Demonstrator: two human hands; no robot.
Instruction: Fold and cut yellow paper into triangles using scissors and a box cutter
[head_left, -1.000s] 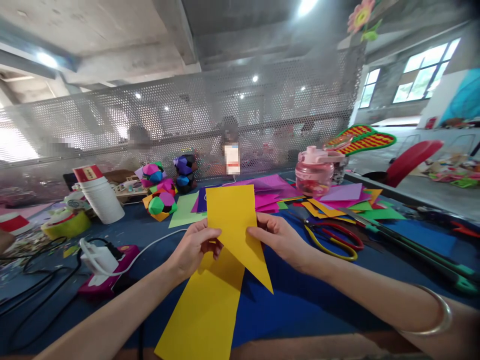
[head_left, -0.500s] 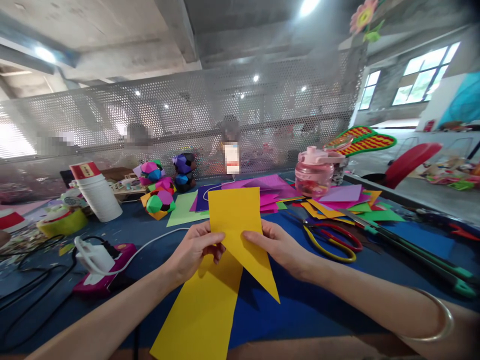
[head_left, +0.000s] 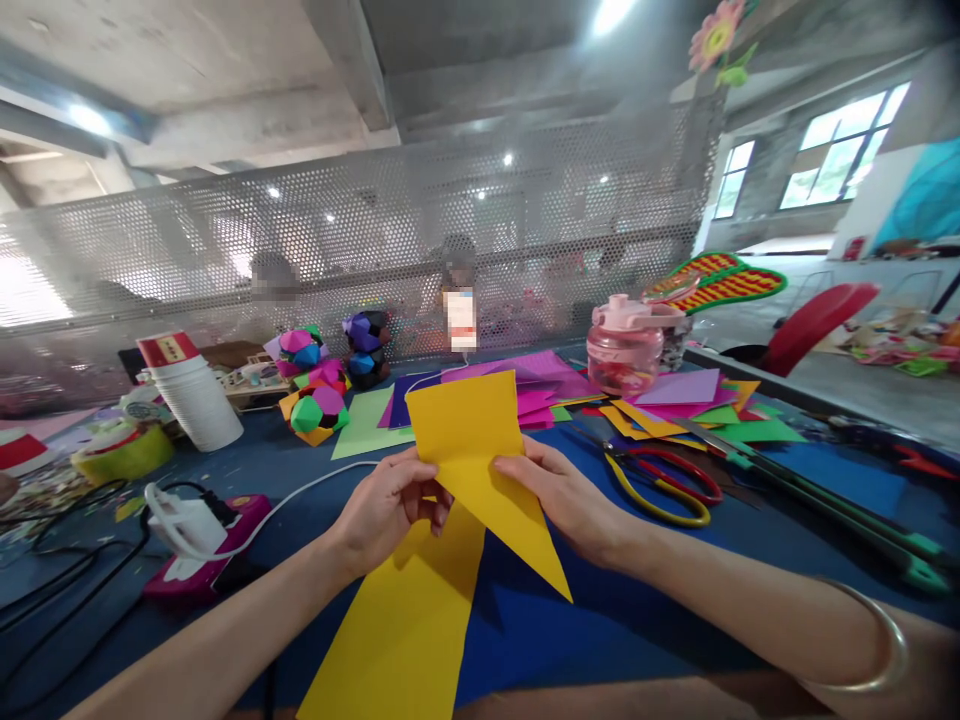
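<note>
A yellow sheet of paper (head_left: 472, 430) is held up between both hands, its lower edge slanting to a point at the right. My left hand (head_left: 390, 505) pinches its left edge, thumb in front and the other fingers curled behind. On the right edge, my right hand (head_left: 562, 485) grips with the thumb on the face; its other fingers are hidden behind the paper. Below lies a second, longer piece of yellow paper (head_left: 405, 620) on the table, partly over a dark blue sheet (head_left: 540, 640). Scissors (head_left: 664, 490) with red and yellow handles rest right of my right hand.
Stacked paper cups (head_left: 196, 400), paper balls (head_left: 319, 405) and a purple power strip (head_left: 217, 560) with cables stand left. Coloured paper sheets (head_left: 525, 380) and a pink bottle (head_left: 624, 350) are at the back. A long green-handled tool (head_left: 840, 520) lies right. Perforated metal screening (head_left: 375, 240) stands behind.
The held yellow paper has tilted slightly, its pointed corner swinging to the right. My left hand has slid a little left along its edge. Both hands keep hold.
</note>
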